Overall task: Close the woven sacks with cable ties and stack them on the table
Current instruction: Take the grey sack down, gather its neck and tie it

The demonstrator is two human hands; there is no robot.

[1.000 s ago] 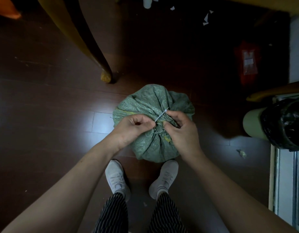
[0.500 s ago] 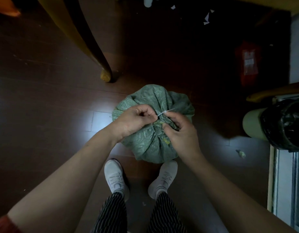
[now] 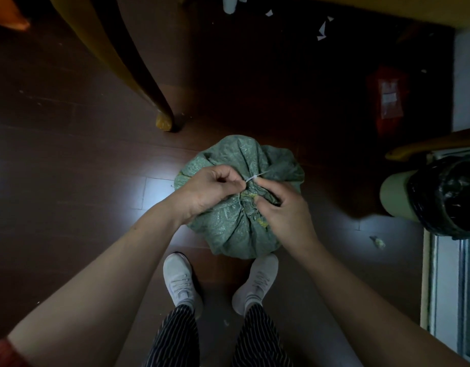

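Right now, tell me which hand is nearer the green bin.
Right. The right hand is on the sack, on its bin-facing side, apart from the green bin; the left hand is farther, across the neck.

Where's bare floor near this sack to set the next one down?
Widest bare floor lies left of the sack, bordered by the wooden leg and the left forearm. A narrower strip runs between sack and green bin, holding one small scrap. Crowded: shoes on the near side, paper bits and red packet beyond.
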